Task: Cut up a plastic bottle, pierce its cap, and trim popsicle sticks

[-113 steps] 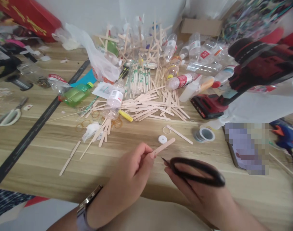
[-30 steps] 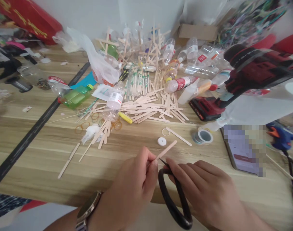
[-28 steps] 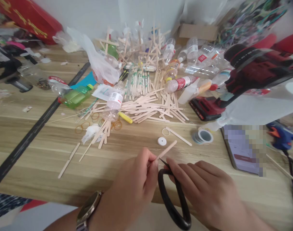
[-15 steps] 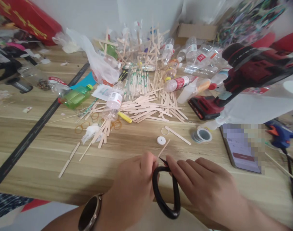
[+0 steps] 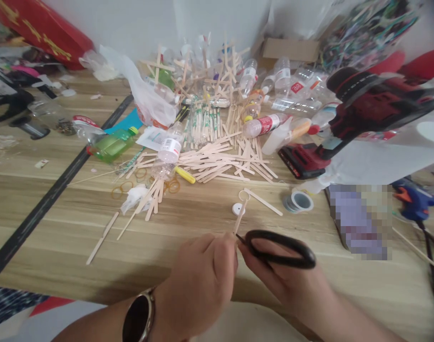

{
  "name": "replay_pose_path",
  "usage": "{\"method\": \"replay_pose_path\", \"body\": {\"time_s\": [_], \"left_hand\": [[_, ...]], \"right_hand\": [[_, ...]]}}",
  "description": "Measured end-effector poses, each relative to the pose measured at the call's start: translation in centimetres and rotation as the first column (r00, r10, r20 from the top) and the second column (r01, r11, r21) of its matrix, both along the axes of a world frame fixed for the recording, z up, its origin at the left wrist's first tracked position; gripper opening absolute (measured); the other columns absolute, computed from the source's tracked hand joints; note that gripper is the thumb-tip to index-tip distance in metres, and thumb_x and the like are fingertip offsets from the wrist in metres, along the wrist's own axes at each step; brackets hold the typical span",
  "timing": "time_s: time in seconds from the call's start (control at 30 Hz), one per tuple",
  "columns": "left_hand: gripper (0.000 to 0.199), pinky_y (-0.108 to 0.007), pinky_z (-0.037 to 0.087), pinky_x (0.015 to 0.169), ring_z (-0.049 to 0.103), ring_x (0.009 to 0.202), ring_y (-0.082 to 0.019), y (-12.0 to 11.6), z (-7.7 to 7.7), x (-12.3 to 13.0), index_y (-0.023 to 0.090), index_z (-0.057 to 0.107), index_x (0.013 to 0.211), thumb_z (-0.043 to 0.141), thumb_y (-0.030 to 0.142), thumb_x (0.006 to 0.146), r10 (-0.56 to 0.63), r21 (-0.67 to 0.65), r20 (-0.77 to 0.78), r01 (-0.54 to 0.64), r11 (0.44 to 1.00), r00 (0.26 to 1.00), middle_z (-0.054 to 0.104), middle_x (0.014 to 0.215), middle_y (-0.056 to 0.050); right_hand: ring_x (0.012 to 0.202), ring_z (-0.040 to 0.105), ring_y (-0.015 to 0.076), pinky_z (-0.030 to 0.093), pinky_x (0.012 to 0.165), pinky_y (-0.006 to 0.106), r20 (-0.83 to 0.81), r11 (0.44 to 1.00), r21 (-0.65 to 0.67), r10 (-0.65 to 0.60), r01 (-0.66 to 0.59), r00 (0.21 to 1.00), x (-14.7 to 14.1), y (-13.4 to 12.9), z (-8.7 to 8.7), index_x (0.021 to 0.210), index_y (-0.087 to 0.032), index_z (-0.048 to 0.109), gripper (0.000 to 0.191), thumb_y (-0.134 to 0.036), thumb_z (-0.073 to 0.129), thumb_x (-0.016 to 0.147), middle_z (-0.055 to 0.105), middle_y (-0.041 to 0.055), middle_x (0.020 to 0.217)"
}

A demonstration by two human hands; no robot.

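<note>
My left hand (image 5: 206, 280) is closed around a thin wooden craft stick (image 5: 240, 216), whose upper end sticks out above my fist. In my right hand (image 5: 284, 285) is a pair of black-handled scissors (image 5: 281, 247); the dark tip touches or nearly touches the stick beside my left thumb. One black handle loop lies over the right hand, and the other is hidden. Just beyond the stick are a white round disc (image 5: 236, 209), a thin ring (image 5: 244, 194) and a loose craft stick (image 5: 263, 202).
A heap of craft sticks (image 5: 217, 164) and plastic bottles covers the back. At the right are a red power drill (image 5: 309, 152), a wire spool (image 5: 298, 202), a phone (image 5: 357, 223) and a blue glue gun (image 5: 416, 199). A clear bottle (image 5: 170, 147) lies left of centre.
My right hand has turned, swinging the scissors' handle loop from pointing down to pointing right. The stick in my left hand has become more upright and shows its wider face.
</note>
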State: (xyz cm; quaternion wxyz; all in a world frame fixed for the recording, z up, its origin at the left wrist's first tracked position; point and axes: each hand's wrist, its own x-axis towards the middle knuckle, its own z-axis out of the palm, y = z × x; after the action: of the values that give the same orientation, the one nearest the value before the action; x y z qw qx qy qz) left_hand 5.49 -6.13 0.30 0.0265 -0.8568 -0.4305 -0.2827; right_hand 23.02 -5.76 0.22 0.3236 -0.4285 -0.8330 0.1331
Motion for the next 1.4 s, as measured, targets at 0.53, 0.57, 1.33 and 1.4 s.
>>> {"method": "replay_pose_path", "body": {"time_s": [0.53,0.57,1.33,1.4], "left_hand": [[0.017,-0.029,0.046,0.050,0.062,0.054,-0.017,1.1,-0.5,-0.2,0.018,0.047,0.092,0.033,0.010,0.093,-0.045,-0.113,0.072,0.053,0.992,0.996,0.066,0.065,-0.001],[0.017,-0.029,0.047,0.050,0.062,0.054,-0.017,1.1,-0.5,-0.2,0.018,0.048,0.093,0.033,0.009,0.093,-0.046,-0.105,0.059,0.052,0.993,0.997,0.066,0.066,-0.001],[0.019,-0.028,0.042,0.048,0.059,0.052,-0.016,1.6,-0.9,-0.4,0.014,0.051,0.092,0.033,0.008,0.095,-0.084,0.049,0.016,0.084,0.995,0.996,0.063,0.061,-0.001],[0.020,-0.028,0.042,0.047,0.058,0.050,-0.016,1.5,-0.8,-0.4,0.015,0.050,0.090,0.033,0.008,0.094,-0.087,-0.028,0.032,0.088,0.996,0.996,0.063,0.060,0.000]], "right_hand": [[0.048,0.055,0.0136,0.038,0.047,0.029,0.336,0.942,0.325,-0.026,-0.089,0.942,0.6,0.8,-0.3,0.100,-0.005,0.066,0.033,-0.014,0.034,0.101,0.066,0.0046,0.065],[0.049,0.056,0.0140,0.038,0.047,0.029,0.342,0.939,0.332,-0.030,-0.091,0.939,0.5,0.9,-0.3,0.101,-0.005,0.066,0.034,-0.013,0.034,0.101,0.066,0.0052,0.066],[0.045,0.057,0.0107,0.038,0.042,0.021,-0.010,0.973,-0.229,0.039,-0.040,0.999,0.5,1.1,0.1,0.073,-0.015,0.067,0.045,-0.034,0.040,0.102,0.066,0.0019,0.058],[0.048,0.058,0.0124,0.038,0.045,0.025,0.126,0.996,0.090,0.010,-0.021,0.992,0.6,1.0,-0.1,0.087,-0.012,0.070,0.038,-0.029,0.039,0.102,0.068,0.0045,0.065]]}}
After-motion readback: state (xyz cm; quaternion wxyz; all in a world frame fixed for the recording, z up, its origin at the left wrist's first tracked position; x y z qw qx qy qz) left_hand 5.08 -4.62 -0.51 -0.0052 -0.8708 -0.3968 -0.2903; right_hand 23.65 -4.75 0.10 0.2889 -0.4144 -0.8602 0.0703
